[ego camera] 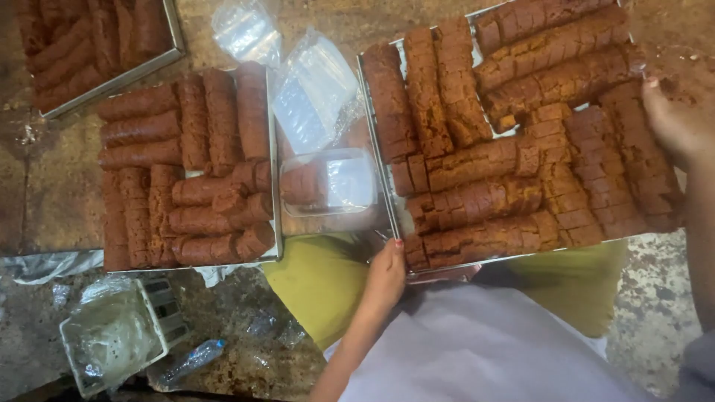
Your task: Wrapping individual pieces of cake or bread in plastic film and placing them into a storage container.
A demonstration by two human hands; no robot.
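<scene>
A large metal tray [375, 141] lies across my lap, packed with brown sliced cake loaves [484, 160]. My left hand [385, 277] grips the tray's near edge at its left corner, thumb on top by the slices. My right hand [674, 123] holds the tray's right side, its fingers lying over the outer loaves. Whether the fingers curl under the rim is hidden.
A clear plastic box [328, 186] with a piece of cake sits left of the tray. Beyond it are plastic bags [313, 93], a second tray of loaves [274, 160] and a third [176, 37] at top left. A white wrapped scale [119, 335] and a bottle [190, 361] lie on the floor.
</scene>
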